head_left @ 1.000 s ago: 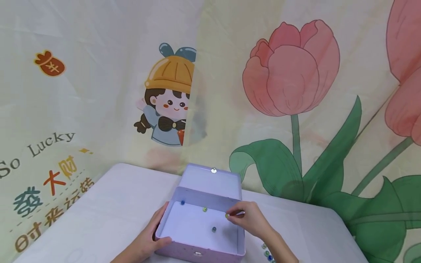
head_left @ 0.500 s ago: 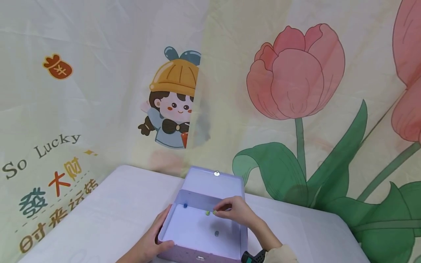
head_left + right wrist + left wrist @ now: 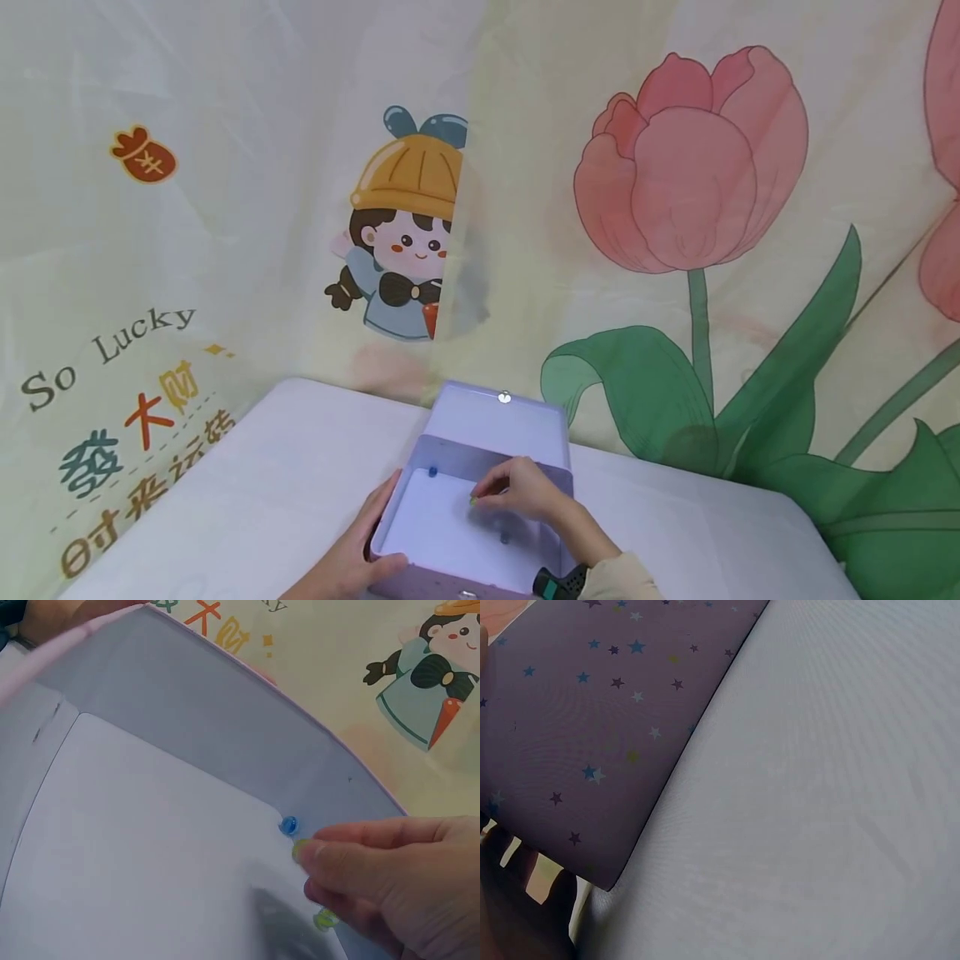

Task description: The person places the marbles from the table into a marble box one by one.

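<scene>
An open purple tin box (image 3: pixel 420 517) with its lid (image 3: pixel 498 427) tipped back stands on the table. My left hand (image 3: pixel 358 546) grips its left side, the thumb over the front rim. In the left wrist view, the star-printed outer wall (image 3: pixel 622 712) lies against its fingers. My right hand (image 3: pixel 525 490) is inside the box, pinching a yellow-green marble (image 3: pixel 300 851) between thumb and fingers above the floor. On that floor lie a blue marble (image 3: pixel 289 825) in the far left corner, a second yellow-green marble (image 3: pixel 325 919) and a dark marble (image 3: pixel 505 538).
A white cloth covers the table (image 3: pixel 300 450). Behind it hangs a printed curtain (image 3: pixel 525 208) with a tulip and a cartoon figure. A black wrist device (image 3: pixel 558 583) sits on my right wrist near the box's front right corner.
My right hand has carried the yellow-green marble leftward from the box's right wall to its middle. The left hand stays on the box. The head view has shifted slightly.
</scene>
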A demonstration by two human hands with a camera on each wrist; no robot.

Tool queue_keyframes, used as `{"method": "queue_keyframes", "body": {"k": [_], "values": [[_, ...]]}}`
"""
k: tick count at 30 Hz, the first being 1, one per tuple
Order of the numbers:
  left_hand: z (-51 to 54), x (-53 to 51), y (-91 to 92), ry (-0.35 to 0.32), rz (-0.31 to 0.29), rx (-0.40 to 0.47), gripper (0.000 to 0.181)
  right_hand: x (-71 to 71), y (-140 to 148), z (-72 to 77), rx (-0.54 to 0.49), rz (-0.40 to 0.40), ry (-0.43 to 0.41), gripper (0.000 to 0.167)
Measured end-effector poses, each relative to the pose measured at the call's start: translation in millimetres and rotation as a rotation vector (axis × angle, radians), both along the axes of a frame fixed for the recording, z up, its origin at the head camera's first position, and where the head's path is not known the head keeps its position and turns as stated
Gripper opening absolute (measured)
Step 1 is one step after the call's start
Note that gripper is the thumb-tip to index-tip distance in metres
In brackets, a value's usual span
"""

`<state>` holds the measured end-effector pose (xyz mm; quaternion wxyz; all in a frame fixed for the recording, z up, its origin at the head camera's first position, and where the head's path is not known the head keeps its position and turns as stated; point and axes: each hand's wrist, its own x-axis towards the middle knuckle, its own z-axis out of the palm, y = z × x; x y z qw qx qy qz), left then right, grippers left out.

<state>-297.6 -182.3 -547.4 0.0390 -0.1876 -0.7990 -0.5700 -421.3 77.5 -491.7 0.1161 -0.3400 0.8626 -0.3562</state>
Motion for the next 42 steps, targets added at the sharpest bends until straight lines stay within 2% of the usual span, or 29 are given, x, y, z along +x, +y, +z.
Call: {"method": "queue_keyframes", "body": {"k": [2, 7, 14, 17, 22, 23, 27, 31, 34, 37, 42], "values": [[1.9, -0.4, 1.3, -0.056, -0.004, 0.011, 0.093, 0.5, 1.0, 1.2, 0.028, -0.001, 0.011, 0.008], [2.0, -1.2, 2.8, -0.111, -0.051, 0.097, 0.092, 0.7, 1.5, 1.5, 0.095, 0.03, 0.054, 0.007], [1.5, -0.5, 3.7, -0.113, -0.05, 0.109, 0.093, -0.3, 0.6, -1.3, 0.208, 0.098, 0.155, 0.006], [2.2, -1.8, 3.6, -0.093, -0.043, 0.095, 0.094, -1.1, 1.1, 0.0, 0.223, 0.1, 0.165, 0.008], [1.8, -1.7, 4.0, -0.062, -0.034, 0.054, 0.093, 0.8, 7.1, 4.4, 0.158, 0.059, 0.123, 0.016], [2.0, -1.3, 3.7, -0.066, -0.026, 0.039, 0.093, 2.1, 9.6, 6.2, 0.125, 0.049, 0.105, 0.017], [3.1, 0.1, -0.7, 0.006, 0.0, -0.016, 0.092, 10.1, 26.1, 18.4, -0.057, 0.031, 0.094, 0.02], [1.1, -0.5, 1.2, 0.045, 0.013, -0.041, 0.091, 29.7, 66.4, 28.8, -0.217, -0.057, 0.077, 0.019], [1.2, -1.3, 1.3, 0.051, 0.021, -0.052, 0.091, 46.9, 101.4, 31.5, -0.268, -0.173, 0.038, 0.02], [1.5, -1.7, 1.4, 0.042, 0.019, -0.043, 0.09, 64.0, 137.8, 26.0, -0.267, -0.312, -0.004, 0.024], [-0.4, -2.3, 3.5, 0.043, 0.003, -0.017, 0.09, 87.0, 191.0, 4.0, -0.233, -0.516, -0.084, 0.028]]}}
